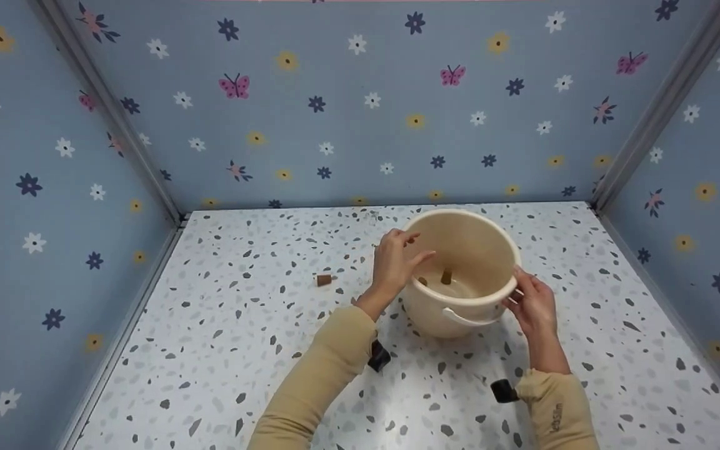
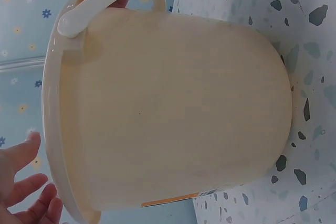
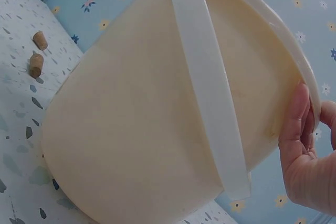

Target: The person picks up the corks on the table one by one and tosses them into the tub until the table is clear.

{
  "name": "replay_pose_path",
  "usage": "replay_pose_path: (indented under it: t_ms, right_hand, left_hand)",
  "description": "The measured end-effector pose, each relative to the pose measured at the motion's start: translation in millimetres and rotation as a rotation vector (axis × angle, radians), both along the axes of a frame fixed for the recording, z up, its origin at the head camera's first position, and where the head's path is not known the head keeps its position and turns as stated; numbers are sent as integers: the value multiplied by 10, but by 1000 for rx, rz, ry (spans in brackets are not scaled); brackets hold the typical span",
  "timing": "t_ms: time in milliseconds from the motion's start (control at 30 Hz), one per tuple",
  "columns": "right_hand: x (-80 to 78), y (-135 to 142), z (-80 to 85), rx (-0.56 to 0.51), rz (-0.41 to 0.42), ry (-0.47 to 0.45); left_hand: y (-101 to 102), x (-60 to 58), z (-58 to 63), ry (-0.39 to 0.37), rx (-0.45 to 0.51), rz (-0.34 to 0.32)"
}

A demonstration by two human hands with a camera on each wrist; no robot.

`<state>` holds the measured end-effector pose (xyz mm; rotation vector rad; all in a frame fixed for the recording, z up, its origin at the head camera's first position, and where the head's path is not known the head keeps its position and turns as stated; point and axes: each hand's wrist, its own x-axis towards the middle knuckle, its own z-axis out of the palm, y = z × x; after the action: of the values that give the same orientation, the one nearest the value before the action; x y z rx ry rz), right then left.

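A cream plastic bucket [image 1: 454, 319] stands slightly tilted on the speckled tabletop, its white handle [image 3: 210, 82] hanging down the near side. My right hand [image 1: 534, 303] grips the rim at the right; in the right wrist view its thumb and fingers lie on either side of the rim. At the left rim my left hand [image 1: 392, 262] is spread, thumb and fingers reaching over the opening. The left wrist view shows its fingers [image 2: 23, 153] loosely extended beside the rim. Inside the bucket lie a cork [image 1: 446, 275] and another brown piece, partly hidden by the rim.
Left of the bucket, a cork [image 1: 324, 280] lies on the tabletop [image 1: 241, 350]; the right wrist view shows two corks [image 3: 36, 65] there. Flower-patterned blue panels [image 1: 360, 125] enclose the back and both sides. Black wrist devices [image 1: 504, 390] sit below the hands.
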<state>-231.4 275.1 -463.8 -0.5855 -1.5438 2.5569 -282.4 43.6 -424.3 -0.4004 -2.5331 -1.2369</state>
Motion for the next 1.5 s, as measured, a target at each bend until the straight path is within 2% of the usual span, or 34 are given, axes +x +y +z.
replay_pose_path:
  t_ms: [67, 100, 233, 300, 333, 400, 433, 467, 533, 567, 600, 633, 700, 733, 800, 833, 867, 933, 967, 1000, 1067, 1100, 1300, 1333, 1500]
  right_hand:
    - [-40, 27, -81, 34, -8, 5]
    - [-99, 93, -200, 24, 4, 43]
    - [-267, 253, -499, 67, 15, 67]
    - [-373, 372, -698, 18, 36, 120]
    - [-357, 346, -658, 45, 24, 87]
    - [-336, 330, -621, 43, 24, 82]
    - [-294, 285, -551, 46, 15, 73]
    - [-248, 236, -471, 41, 7, 63]
    - [-86, 69, -170, 64, -8, 3]
    - [-32, 19, -77, 60, -10, -8]
    - [-27, 5, -59, 58, -20, -24]
    - [-90, 78, -177, 46, -8, -7]
    - [-110, 106, -229, 50, -3, 2]
    - [-243, 231, -482, 21, 17, 32]
    - [-276, 262, -566, 24, 9, 57]
    - [-250, 246, -540, 21, 15, 76]
    - [-160, 149, -376, 19, 0, 63]
    - [-119, 112, -301, -8, -1, 65]
    - [2, 0, -73, 19, -20, 44]
    - [-7, 2, -81, 28, -24, 42]
    - [-69, 72, -188, 30, -8, 45]
    - [-126, 128, -293, 45, -8, 53]
    - [-585, 579, -1113, 104, -3, 45]
    - [-628, 616, -1164, 88, 13, 39]
    - [-784, 710, -1436, 84, -16, 71]
  left_hand:
    - [-9, -7, -1, 1, 9, 2]
    - [-16, -9, 0, 6, 3, 8]
    - [-53, -18, 4, 15, -9, 37]
    - [-75, -25, 4, 18, -10, 52]
    - [-88, -28, 2, 18, 1, 57]
    - [-115, -35, -10, 22, 15, 67]
    - [-130, -38, -19, 25, 25, 69]
    - [-146, -43, -30, 30, 34, 70]
    - [-181, -57, -59, 39, 51, 68]
    - [-198, -66, -75, 43, 55, 68]
    - [-215, -77, -91, 46, 61, 68]
    - [-233, -87, -108, 52, 62, 67]
    - [-268, -106, -149, 75, 60, 73]
    - [-286, -111, -164, 79, 55, 77]
    - [-321, -129, -207, 87, 47, 87]
    - [-339, -134, -228, 88, 42, 91]
    - [-355, -140, -250, 83, 38, 97]
    - [-389, -153, -289, 60, 32, 103]
    - [-404, -159, -313, 53, 31, 107]
    - [-421, -163, -336, 48, 30, 111]
    - [-450, -172, -385, 42, 26, 123]
    - [-465, -177, -414, 40, 21, 131]
    - [-540, -198, -611, -17, -14, 186]
    - [-551, -200, -641, -32, -17, 193]
    - [-618, -209, -782, -84, -38, 221]
